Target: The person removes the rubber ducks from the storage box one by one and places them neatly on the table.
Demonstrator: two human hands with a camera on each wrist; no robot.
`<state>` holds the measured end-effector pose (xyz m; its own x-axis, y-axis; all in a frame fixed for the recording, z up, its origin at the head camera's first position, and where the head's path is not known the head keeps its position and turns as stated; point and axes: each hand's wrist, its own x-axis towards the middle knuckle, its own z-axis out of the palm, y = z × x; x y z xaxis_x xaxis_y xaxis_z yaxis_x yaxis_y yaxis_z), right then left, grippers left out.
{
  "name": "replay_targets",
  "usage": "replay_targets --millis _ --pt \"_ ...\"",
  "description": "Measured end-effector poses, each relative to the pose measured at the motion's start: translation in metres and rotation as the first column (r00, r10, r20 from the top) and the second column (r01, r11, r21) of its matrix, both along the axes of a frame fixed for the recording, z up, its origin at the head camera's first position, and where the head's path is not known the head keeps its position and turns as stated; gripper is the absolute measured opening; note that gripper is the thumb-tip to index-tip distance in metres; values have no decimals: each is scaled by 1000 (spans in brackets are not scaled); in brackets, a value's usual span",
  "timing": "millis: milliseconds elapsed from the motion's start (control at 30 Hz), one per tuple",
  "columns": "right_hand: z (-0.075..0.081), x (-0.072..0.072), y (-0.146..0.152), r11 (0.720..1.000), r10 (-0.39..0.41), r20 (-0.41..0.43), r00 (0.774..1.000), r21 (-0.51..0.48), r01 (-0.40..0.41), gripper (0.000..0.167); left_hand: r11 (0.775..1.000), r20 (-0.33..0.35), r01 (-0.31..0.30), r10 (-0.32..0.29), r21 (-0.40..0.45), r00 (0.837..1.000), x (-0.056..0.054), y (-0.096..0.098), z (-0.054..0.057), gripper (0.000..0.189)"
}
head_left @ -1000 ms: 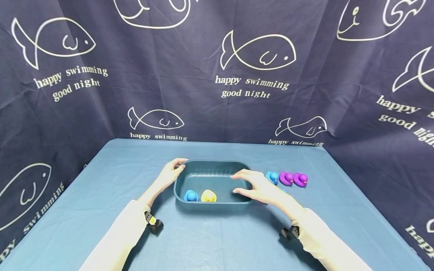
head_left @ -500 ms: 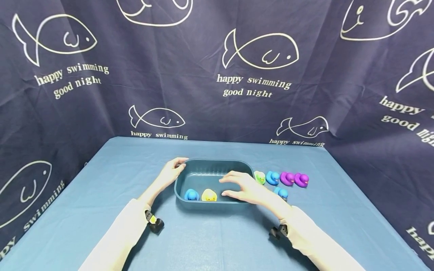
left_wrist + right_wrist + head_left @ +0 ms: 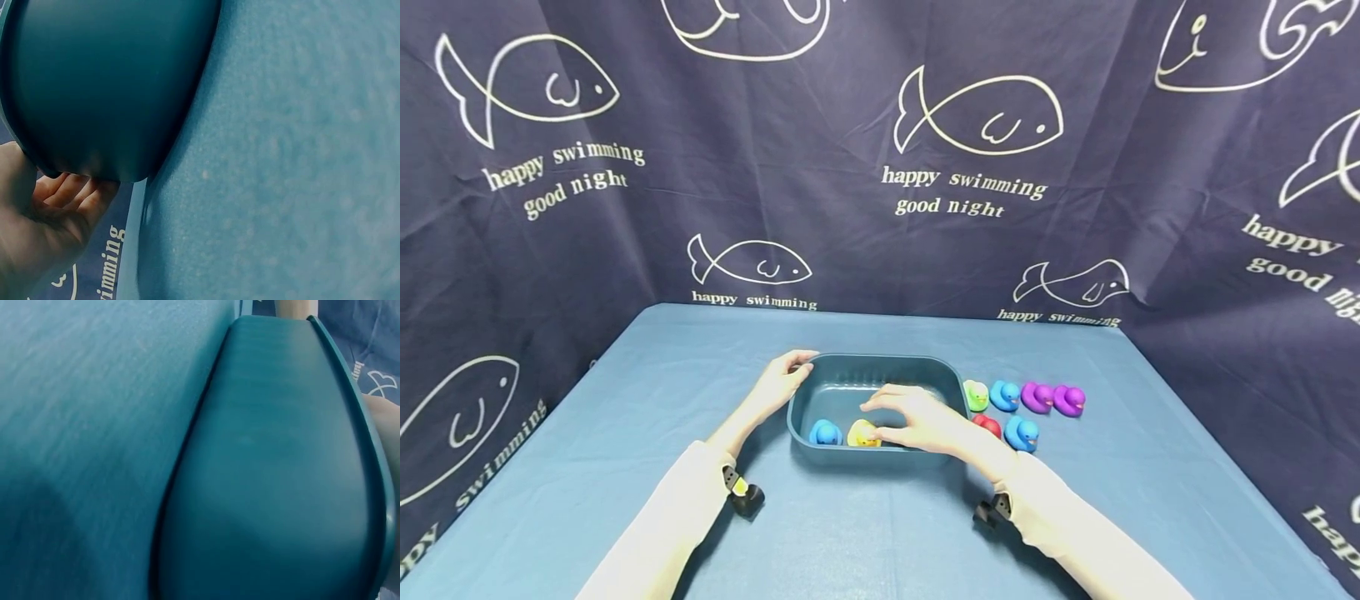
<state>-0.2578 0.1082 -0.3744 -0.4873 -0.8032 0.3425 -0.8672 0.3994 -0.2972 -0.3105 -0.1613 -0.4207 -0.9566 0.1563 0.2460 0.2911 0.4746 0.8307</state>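
A dark teal plastic box (image 3: 880, 457) stands on the table. My left hand (image 3: 778, 383) grips its left end, thumb at the rim and fingers on the outer wall; the left wrist view shows those fingers (image 3: 75, 190) against the end of the box. Inside the box, near its front wall, sit a blue rubber duck (image 3: 825, 432) and a yellow rubber duck (image 3: 857, 433). My right hand (image 3: 921, 419) reaches in over the right side, thumb and fingers spread apart. Its thumb tip overlaps the yellow duck in the head view. The right wrist view shows mostly the box's outer wall (image 3: 269, 456).
Right of the box stand more rubber ducks: a green one (image 3: 976, 396), a blue one (image 3: 1004, 396) and two purple ones (image 3: 1037, 397) behind, a red one (image 3: 989, 424) and another blue one (image 3: 1022, 433) in front. A dark printed curtain (image 3: 850, 192) hangs behind the blue table.
My right hand has moved left across the box to the yellow duck, uncovering the green, red and front blue ducks. My left hand stays on the box.
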Motion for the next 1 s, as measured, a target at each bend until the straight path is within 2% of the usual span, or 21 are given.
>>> replay_targets --millis 167,467,700,1000 --pt "-2 -1 -6 1000 7 39 999 7 -8 35 1000 -2 4 -4 -5 1000 -1 0 0 32" --pt "-12 -7 -8 994 63 84 994 -92 -55 33 1000 5 12 -12 10 1000 -1 0 -1 33" --pt "-17 -11 -8 992 66 116 991 -114 -53 32 1000 3 7 -7 9 1000 -3 0 1 33" --pt "-19 -12 -9 992 70 159 985 -119 -51 19 999 6 26 -26 31 1000 -2 -1 1 31"
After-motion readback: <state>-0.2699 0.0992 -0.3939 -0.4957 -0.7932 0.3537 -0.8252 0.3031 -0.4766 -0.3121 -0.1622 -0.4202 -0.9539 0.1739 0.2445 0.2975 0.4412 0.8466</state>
